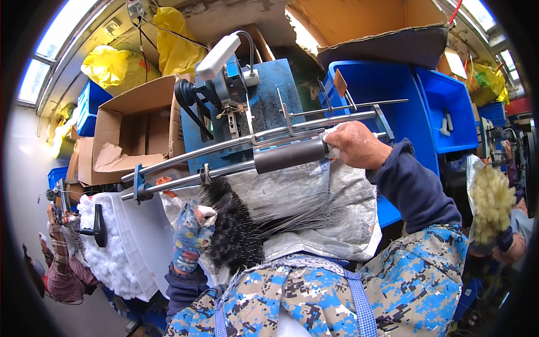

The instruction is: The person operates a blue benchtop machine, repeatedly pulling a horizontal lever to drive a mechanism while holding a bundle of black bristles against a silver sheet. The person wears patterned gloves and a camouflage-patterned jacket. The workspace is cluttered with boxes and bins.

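My right hand (360,145) is closed round the right end of a dark grey sleeve (289,154) on the lower metal rail (227,171). White wrapping shows at its fingertips. Lower left, my left hand (191,235), in a patterned fabric covering with white-wrapped fingertips, is closed at the edge of a black bristle brush (233,227). Its bristles fan out below the rail, and long thin strands (300,213) stretch right from it over my lap. Behind the rails stands a blue bench machine (275,84) with a black belt wheel (184,92) and a white lamp-like bar (219,56).
A cardboard box (135,109) stands left of the machine; blue bins (382,78) stand right. A whitish woven sheet (353,224) covers my lap's far side. White tufts fill a tray (149,283) at left. Other people work at both sides, one near a pale yellow bristle bundle (491,196).
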